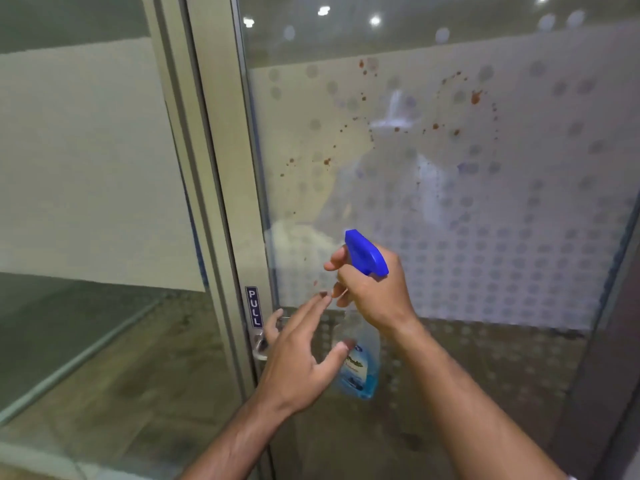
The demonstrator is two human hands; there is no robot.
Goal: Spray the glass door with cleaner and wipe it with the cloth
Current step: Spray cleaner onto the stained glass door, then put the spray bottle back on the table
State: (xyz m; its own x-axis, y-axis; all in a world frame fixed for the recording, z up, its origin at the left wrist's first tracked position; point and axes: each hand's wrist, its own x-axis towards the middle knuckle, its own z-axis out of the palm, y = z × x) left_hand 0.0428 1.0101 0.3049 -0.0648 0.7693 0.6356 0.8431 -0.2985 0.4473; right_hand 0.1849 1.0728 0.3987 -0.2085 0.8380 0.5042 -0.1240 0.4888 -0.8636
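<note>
Looks barely started: my right hand (375, 296) grips the spray bottle (366, 252), left hand (301, 363) fingers apart, glass door (502, 237) all brown spots (476, 97), no cloth visible.

Reddish-brown spots spatter the dot-frosted glass door (485, 220); before its lower left, a clear spray bottle (363, 375) of blue cleaner is held upright, blue trigger head aimed at the pane.
</note>
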